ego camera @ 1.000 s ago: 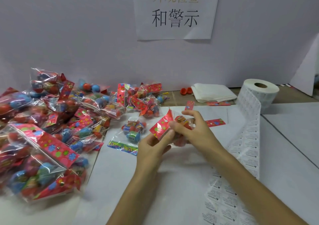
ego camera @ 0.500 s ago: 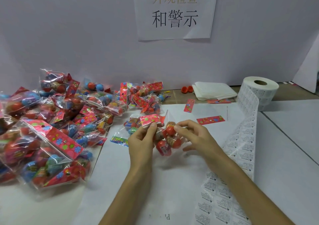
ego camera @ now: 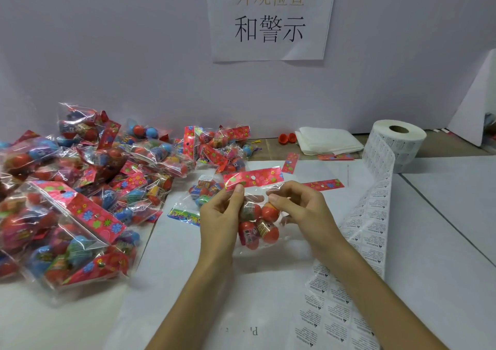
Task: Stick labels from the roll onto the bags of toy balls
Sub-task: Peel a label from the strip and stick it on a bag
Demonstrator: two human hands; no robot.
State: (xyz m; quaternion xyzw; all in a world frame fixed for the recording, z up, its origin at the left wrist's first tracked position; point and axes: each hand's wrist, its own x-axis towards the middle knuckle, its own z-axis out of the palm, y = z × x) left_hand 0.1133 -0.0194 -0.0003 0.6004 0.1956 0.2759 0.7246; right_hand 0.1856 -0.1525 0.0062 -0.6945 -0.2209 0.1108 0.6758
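Clear bag [ego camera: 257, 225] pinched near top by left hand [ego camera: 220, 215]; right hand [ego camera: 300, 210] pinches it too, curled fingers partly hidden.

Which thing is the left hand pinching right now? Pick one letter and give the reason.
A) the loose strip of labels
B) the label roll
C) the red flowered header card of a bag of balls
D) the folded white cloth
C: the left hand pinches the lower edge of the red flowered header card of the bag, while the right hand pinches the bag's clear plastic just below the card.
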